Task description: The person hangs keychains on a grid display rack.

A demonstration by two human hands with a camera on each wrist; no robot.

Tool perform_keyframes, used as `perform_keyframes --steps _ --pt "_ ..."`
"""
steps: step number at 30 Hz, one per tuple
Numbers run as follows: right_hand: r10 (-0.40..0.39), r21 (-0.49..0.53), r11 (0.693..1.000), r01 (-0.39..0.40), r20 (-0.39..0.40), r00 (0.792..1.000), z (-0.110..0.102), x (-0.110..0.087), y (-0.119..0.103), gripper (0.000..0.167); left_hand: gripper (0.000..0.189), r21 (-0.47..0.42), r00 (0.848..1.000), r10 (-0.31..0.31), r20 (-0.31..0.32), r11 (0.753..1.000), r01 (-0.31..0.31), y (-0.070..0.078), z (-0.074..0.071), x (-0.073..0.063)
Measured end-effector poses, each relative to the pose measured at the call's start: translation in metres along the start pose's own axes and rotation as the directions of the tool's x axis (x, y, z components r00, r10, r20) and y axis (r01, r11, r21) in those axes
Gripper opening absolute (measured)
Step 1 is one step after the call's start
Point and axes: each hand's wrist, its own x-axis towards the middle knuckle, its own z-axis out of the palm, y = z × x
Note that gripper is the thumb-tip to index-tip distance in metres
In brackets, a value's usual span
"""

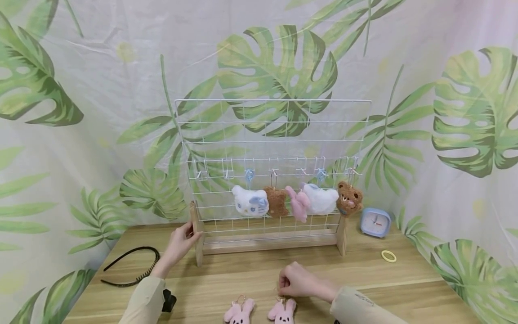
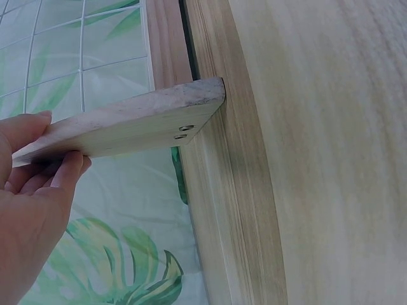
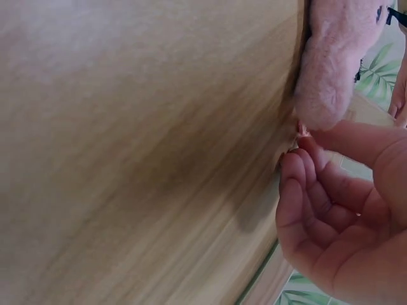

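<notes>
A white wire grid rack on wooden legs stands on the table. My left hand (image 1: 178, 245) grips its left wooden leg (image 1: 197, 249), thumb on one side and fingers on the other; the leg (image 2: 146, 121) is plain in the left wrist view. Near the table's front, my right hand (image 1: 305, 282) pinches the small metal loop at the top of a pink bunny plush keychain (image 1: 283, 311). That plush (image 3: 331, 70) lies by the fingertips in the right wrist view. A second pink bunny keychain (image 1: 239, 312) rests to its left, cut off by the frame's bottom edge.
From rack hooks hang a white cat plush (image 1: 248, 203), a brown plush (image 1: 277, 202), a pink plush (image 1: 298, 204), another white plush (image 1: 321, 200) and a brown bear (image 1: 350, 199). A black headband (image 1: 157, 256) lies left; a blue clock (image 1: 375, 222) and yellow ring (image 1: 389, 256) are right.
</notes>
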Motion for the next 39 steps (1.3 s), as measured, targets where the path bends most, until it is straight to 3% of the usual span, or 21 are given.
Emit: perform_keyframes --steps 5,13,21,29,39 --pt "0.013 -0.021 1.0 -0.013 -0.019 1.0 0.001 0.001 -0.002 0.014 0.03 0.001 1.0 0.011 0.0 1.0 -0.011 -0.002 0.0 0.001" --pt "0.015 -0.015 1.0 -0.015 0.023 1.0 -0.003 0.002 -0.006 0.017 0.033 -0.003 1.0 0.015 0.011 1.0 -0.015 -0.004 0.0 0.002" --pt "-0.009 0.073 0.997 0.006 0.038 0.999 -0.01 -0.001 -0.008 0.015 0.029 0.011 1.0 0.011 0.013 1.0 -0.011 -0.004 0.0 0.001" --pt "-0.142 0.162 0.976 0.145 -0.035 0.989 -0.026 -0.008 -0.021 0.015 0.034 0.007 1.0 0.011 0.026 1.0 -0.011 -0.004 -0.001 0.002" --pt "-0.24 0.154 0.953 0.262 -0.15 0.959 -0.06 -0.015 -0.049 0.014 0.027 0.007 1.0 0.01 0.01 1.0 -0.01 -0.002 0.0 0.001"
